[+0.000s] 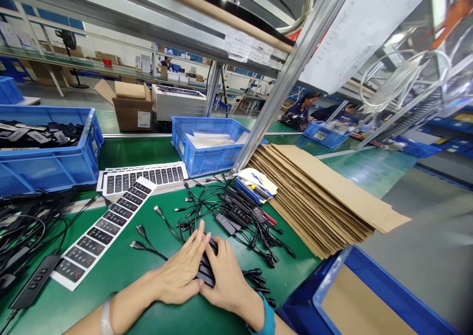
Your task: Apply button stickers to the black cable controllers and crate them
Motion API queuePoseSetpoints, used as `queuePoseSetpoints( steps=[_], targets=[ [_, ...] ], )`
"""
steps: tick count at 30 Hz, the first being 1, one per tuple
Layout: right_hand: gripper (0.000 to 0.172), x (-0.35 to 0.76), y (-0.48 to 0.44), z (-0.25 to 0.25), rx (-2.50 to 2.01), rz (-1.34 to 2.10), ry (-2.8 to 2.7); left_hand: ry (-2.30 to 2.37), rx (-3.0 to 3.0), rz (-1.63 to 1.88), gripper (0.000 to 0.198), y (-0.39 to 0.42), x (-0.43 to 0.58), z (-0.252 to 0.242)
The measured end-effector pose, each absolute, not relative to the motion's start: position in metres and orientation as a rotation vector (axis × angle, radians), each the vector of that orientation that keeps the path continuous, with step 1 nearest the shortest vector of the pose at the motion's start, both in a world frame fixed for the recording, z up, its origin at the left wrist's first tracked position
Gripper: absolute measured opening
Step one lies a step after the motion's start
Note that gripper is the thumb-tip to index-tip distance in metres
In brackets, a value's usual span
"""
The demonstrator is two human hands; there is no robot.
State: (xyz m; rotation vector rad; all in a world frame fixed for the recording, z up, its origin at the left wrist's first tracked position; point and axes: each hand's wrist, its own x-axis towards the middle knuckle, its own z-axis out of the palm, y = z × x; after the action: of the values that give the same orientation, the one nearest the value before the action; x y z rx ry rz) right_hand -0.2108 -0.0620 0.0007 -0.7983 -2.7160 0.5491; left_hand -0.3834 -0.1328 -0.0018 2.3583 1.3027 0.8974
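Head view. At lower centre, left hand and right hand angled inward over a dark slim device, near ends of both almost meeting at its lower end. Left fingers straight and side by side, laid along the device's left side; right fingers also together, along its right side. Device mostly covered, visible as a narrow band between the palms, apparently flat on the green table. Any pinch hidden beneath the fingers: cannot tell. Probably held from both sides to keep it square and steady, with the table as backing.

Left of the hands: printed label strip, slanting from lower left towards centre, faces up; likely placed there for easy reach and reading. More label sheets stacked beyond its upper end. At lower left, cabled unit beside a dark tangle, seemingly kept apart from the work spot.

Just beyond and right of the hands: heap of cabled devices, plugs fanned out loosely, presumably close by to spare long reaches. Behind, small blue tray with tools and papers. At right, cardboard stack, leaning in layers; below, blue crate at the table's edge. Upper left, blue bin full of dark parts; upper centre, another blue bin with white sheets, both pushed back, perhaps to free space in front.
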Motion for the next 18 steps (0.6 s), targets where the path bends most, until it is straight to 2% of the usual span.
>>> queuePoseSetpoints(
  steps=[3,6,8,10,13,18],
  targets=[
    [0.092,-0.21,-0.049,0.017,-0.798,0.906,-2.604,1.469,2.242,1.293,0.069,-0.135,-0.386,-0.001],
    [0.079,-0.204,-0.028,0.035,-0.797,1.766,-2.115,1.633,2.338,1.66,0.059,-0.137,-0.394,-0.001],
    [0.075,-0.197,-0.013,0.049,-0.748,2.308,-1.56,1.676,2.47,1.634,0.056,-0.136,-0.4,0.0],
    [0.078,-0.187,-0.002,0.062,-0.652,2.599,-1.088,1.711,2.507,1.496,0.055,-0.135,-0.404,0.0],
    [0.078,-0.165,0.002,0.081,-0.52,2.704,-0.792,1.783,2.484,1.286,0.055,-0.131,-0.406,-0.002],
    [0.072,-0.103,-0.011,0.11,-0.505,2.494,-0.924,1.972,2.425,0.88,0.062,-0.124,-0.412,-0.018]
  ],
)
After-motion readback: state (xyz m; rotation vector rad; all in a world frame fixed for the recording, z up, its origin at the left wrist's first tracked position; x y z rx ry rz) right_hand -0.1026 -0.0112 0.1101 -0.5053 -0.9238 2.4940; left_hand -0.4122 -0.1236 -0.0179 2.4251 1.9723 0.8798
